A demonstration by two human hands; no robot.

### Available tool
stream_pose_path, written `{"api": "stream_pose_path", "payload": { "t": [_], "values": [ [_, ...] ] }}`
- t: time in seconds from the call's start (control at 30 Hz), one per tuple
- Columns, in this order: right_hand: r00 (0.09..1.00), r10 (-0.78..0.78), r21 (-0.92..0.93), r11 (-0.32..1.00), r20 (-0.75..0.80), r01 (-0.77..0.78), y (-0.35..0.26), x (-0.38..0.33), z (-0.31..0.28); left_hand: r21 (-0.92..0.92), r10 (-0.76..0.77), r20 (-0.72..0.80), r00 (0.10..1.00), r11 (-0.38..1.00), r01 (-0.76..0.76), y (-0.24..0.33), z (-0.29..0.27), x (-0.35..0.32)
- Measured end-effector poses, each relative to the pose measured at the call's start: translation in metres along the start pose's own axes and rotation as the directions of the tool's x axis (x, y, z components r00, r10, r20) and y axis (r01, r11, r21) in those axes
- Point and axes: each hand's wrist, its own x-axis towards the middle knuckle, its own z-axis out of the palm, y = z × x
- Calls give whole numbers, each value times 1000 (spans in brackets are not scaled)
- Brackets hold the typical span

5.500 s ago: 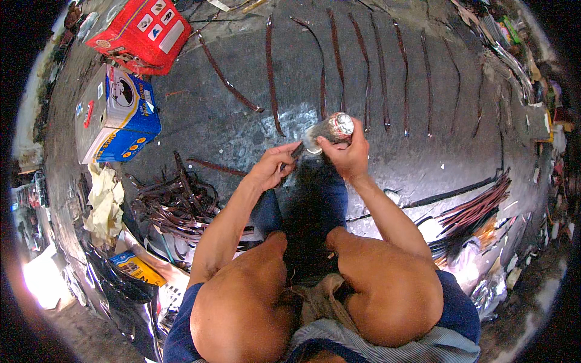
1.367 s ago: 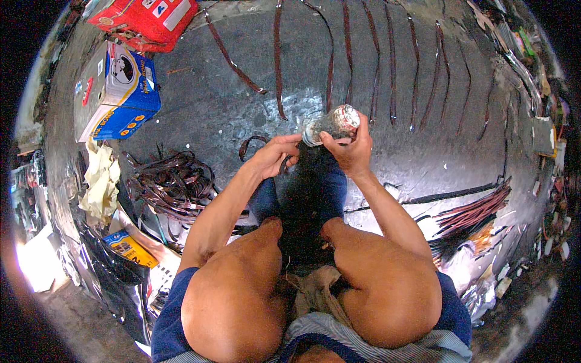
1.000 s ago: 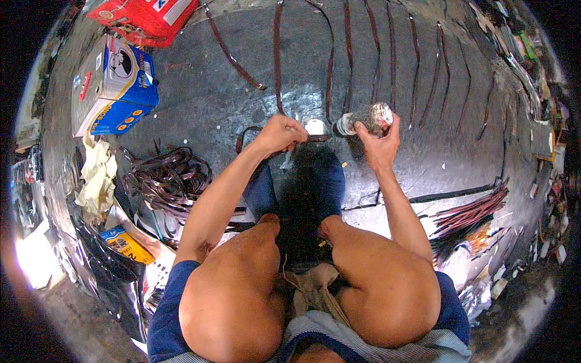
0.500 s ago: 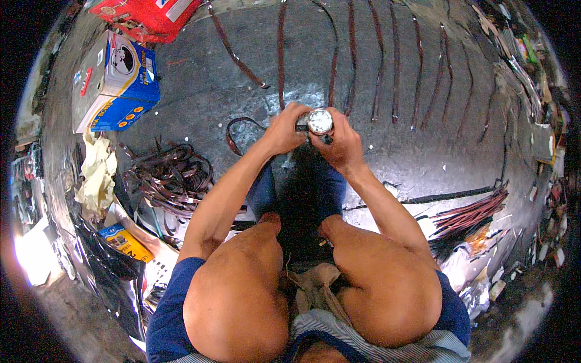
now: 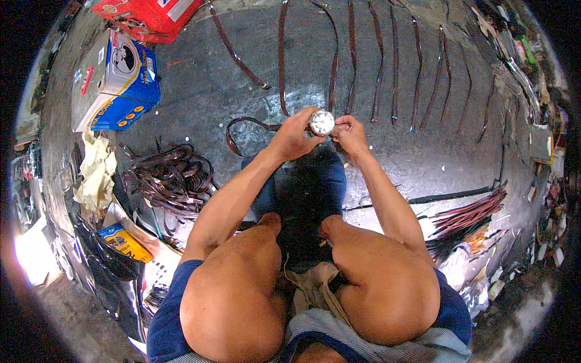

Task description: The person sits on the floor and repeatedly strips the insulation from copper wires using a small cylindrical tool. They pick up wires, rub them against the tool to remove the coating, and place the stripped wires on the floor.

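Observation:
My left hand (image 5: 296, 134) is closed around a dial gauge (image 5: 322, 123), a round instrument with a white face. Just to its right, my right hand (image 5: 351, 136) has thumb and fingertips pinched together, close against the gauge's edge. What sits in that pinch, if anything, is too small to tell. A narrow dark brown strip (image 5: 231, 142) curls on the floor to the left and runs up to my left hand. Beyond both hands, a long brown strip (image 5: 282, 57) lies straight on the floor, with several more like it in a row toward the right.
A tangled heap of brown strips (image 5: 172, 178) lies at left, near crumpled cream paper (image 5: 97, 172). Farther back stand a blue and white box (image 5: 118, 81) and a red package (image 5: 148, 18). A bundle of thin reddish strips (image 5: 472, 212) lies at right, beside a dark bar (image 5: 451, 196).
My right hand has come off the gauge and shifted slightly right, its fingers now pinched. My left hand has moved a little to the right and keeps hold of the gauge.

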Motion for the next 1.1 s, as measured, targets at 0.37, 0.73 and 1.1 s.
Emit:
{"api": "stream_pose_path", "payload": {
  "t": [0.37, 0.73, 1.1],
  "values": [
    [946, -250, 737, 676, 205, 19, -141, -118, -127, 42, -24, -14, 1000, 999, 25, 8, 6, 6],
    [643, -761, 811, 325, -81, 487, -309, -242, -214, 61, -156, 44, 987, 986, 153, 14, 5, 7],
    [591, -624, 250, 550, -512, 797, -402, -6, -377, -12, -118, 50, 992, 993, 118, 25, 0, -1]
  ]
}}
